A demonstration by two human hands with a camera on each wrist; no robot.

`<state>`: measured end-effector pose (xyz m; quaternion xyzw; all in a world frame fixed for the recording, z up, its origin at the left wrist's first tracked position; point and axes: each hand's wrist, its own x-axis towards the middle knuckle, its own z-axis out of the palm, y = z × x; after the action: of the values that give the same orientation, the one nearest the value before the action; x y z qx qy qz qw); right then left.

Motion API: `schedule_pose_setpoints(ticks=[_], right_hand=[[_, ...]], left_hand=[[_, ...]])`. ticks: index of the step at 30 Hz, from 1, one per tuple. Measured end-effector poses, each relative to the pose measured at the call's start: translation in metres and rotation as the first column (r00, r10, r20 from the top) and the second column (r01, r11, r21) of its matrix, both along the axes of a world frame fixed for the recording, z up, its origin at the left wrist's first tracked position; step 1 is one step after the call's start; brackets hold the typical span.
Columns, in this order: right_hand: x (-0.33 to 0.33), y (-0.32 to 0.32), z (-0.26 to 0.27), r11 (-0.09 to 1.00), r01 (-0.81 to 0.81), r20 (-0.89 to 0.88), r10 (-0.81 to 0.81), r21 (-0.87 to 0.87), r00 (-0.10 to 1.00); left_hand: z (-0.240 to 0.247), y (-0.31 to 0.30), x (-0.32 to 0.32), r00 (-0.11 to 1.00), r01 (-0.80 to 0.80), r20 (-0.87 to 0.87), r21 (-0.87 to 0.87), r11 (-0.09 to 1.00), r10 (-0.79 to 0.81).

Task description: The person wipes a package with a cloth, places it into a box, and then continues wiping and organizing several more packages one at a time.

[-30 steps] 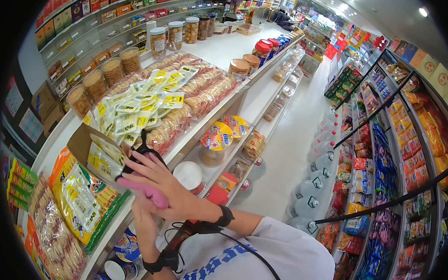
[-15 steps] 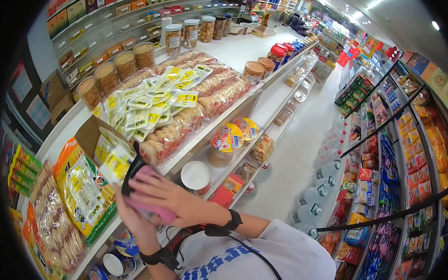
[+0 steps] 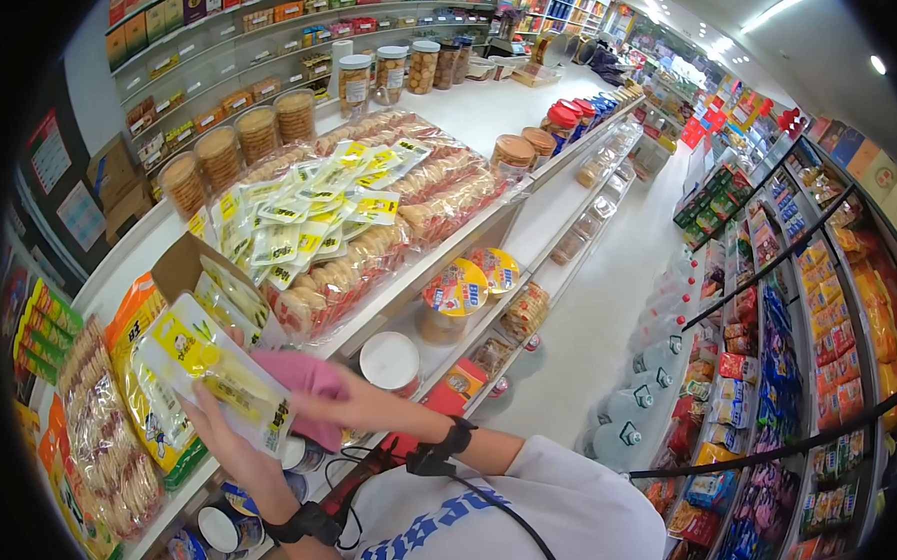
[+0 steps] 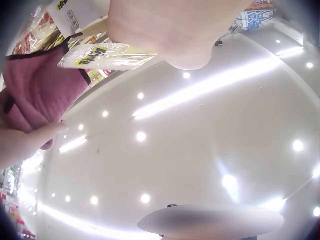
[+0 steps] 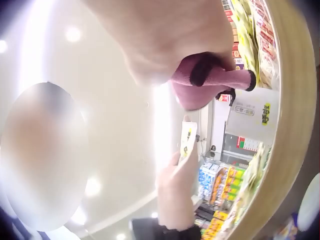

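My left hand (image 3: 233,449) holds a flat white-and-yellow plastic packet (image 3: 205,364) with its printed face up. Seen from the left wrist view, the packet (image 4: 102,56) is nearly edge-on. My right hand (image 3: 358,404) grips a pink cloth piece with black edging (image 3: 314,382), which looks like a fingerless glove. The cloth (image 4: 47,90) hangs flattened beside the packet in the left wrist view. Behind the packet stands an open cardboard box (image 3: 174,266) with similar packets inside. A heap of such packets (image 3: 306,214) lies beyond it on bagged round crackers (image 3: 447,195).
Orange-and-yellow snack bags (image 3: 132,316) and a bag of stacked crackers (image 3: 112,430) line the near counter edge. Jars of biscuits (image 3: 219,155) stand behind. Lower shelves hold instant noodle tubs (image 3: 455,288). Water bottles (image 3: 612,442) line the aisle floor.
Both hands were together over the pink cloth beside the box. They have since separated: the right has drawn the cloth rightward, and the left now shows the packet in front of the box.
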<state>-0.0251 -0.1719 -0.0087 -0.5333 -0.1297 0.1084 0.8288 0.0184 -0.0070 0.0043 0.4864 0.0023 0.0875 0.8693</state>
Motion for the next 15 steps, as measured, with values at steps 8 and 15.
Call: schedule_pose_setpoints(ticks=[8, 15], right_hand=[[0.042, -0.018, -0.032, 0.809, 0.583, 0.321, -0.532, -0.08, 0.783], [0.136, -0.08, -0.042, 0.654, 0.737, 0.223, -0.703, -0.173, 0.676]], left_hand=[[0.001, 0.008, 0.0, 0.977, -0.061, 0.214, 0.376, 0.924, -0.023], [-0.003, 0.014, 0.03, 0.959, -0.1, 0.245, 0.76, 0.642, -0.14]])
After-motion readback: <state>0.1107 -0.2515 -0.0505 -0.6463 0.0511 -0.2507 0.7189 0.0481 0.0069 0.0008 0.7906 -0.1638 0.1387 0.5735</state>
